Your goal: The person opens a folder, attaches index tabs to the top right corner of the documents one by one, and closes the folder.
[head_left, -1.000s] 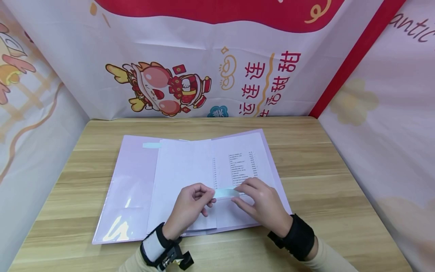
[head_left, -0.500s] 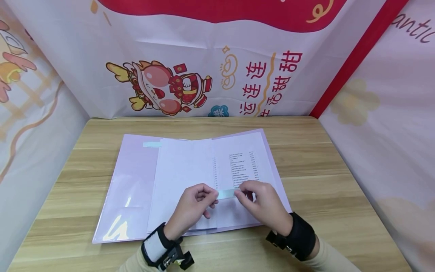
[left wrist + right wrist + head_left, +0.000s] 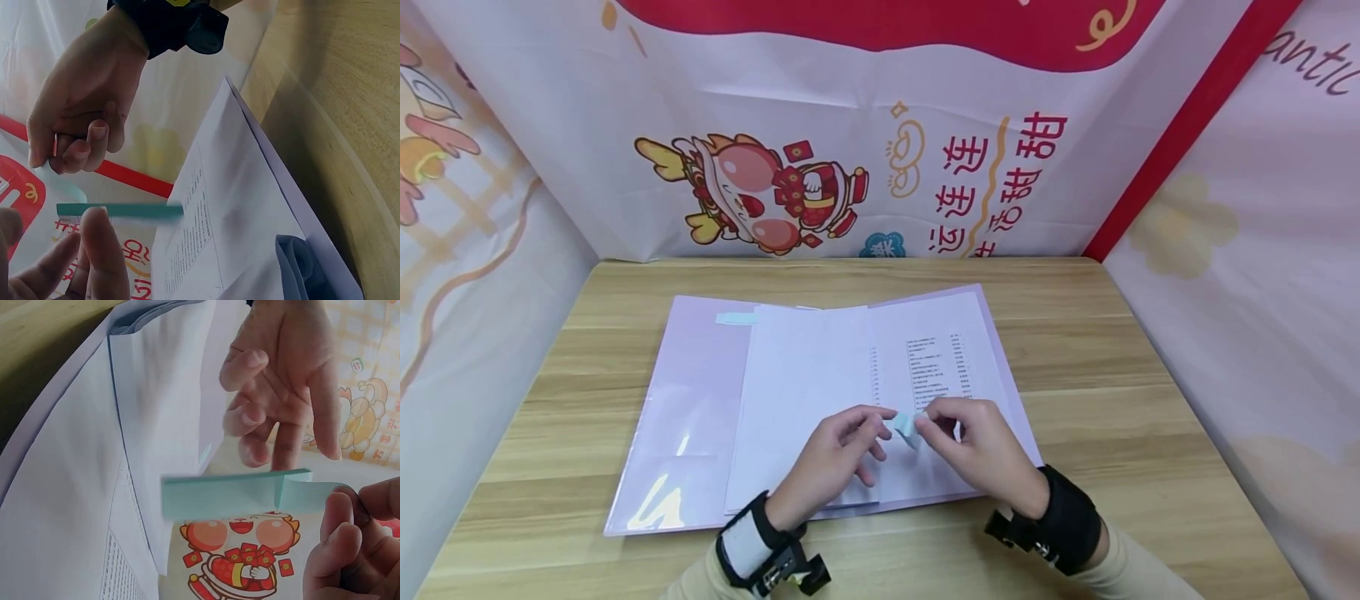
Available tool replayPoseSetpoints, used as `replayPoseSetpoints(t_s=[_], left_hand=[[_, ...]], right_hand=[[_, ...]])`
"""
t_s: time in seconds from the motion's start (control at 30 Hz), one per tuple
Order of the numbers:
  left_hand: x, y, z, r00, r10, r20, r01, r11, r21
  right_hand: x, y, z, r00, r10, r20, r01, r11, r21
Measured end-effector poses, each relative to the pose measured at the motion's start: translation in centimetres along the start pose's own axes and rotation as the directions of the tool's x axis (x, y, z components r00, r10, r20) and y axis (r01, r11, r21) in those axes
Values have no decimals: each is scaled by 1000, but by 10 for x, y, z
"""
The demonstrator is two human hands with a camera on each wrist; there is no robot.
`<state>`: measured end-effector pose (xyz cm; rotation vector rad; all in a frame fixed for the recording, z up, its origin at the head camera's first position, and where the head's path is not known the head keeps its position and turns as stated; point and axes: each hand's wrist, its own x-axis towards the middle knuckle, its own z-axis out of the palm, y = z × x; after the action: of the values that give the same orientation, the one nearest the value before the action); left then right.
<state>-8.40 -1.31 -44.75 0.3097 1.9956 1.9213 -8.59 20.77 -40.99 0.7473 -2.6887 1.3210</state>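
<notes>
A thin light-blue sticky-note strip pad [image 3: 904, 425] hangs between both hands, just above an open lilac folder [image 3: 692, 392]. My left hand [image 3: 882, 419] pinches one end of the pad [image 3: 119, 210] between thumb and forefinger, its other fingers spread loosely. My right hand [image 3: 923, 423] pinches the top leaf [image 3: 312, 486], which curls up off the pad [image 3: 219, 494]. A blank white sheet [image 3: 805, 375] and a printed list sheet [image 3: 936, 358] lie in the folder beneath the hands.
Another light-blue strip [image 3: 735, 318] is stuck at the folder's upper left. The folder lies in the middle of a wooden table [image 3: 1112, 375]. Printed cloth walls [image 3: 850, 125] close it in at the back and both sides.
The hands have come closer together. The strip, held flat and level before, is now tilted and shorter in view, with its top leaf peeled up by the right hand. The left fingers have spread.
</notes>
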Motion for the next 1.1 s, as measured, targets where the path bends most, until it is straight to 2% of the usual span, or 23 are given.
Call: replayPoseSetpoints(t_s=[0.1,0.23,0.43,0.83,1.1], left_hand=[[0,-2,0,1000,-5,26,5,1000,3],[0,-7,1,998,-8,70,4,998,61],[2,-15,3,986,23,163,-39,994,99],[2,-21,8,981,62,185,-91,984,152],[2,-23,9,982,92,167,-120,979,167]], right_hand=[[0,0,0,1000,5,3,-5,1000,6],[0,-2,-1,1000,4,7,-4,999,34],[-1,-6,0,999,0,38,-4,994,109],[-8,-9,1,994,-29,102,12,985,172],[-11,-9,0,994,-26,106,7,985,174]])
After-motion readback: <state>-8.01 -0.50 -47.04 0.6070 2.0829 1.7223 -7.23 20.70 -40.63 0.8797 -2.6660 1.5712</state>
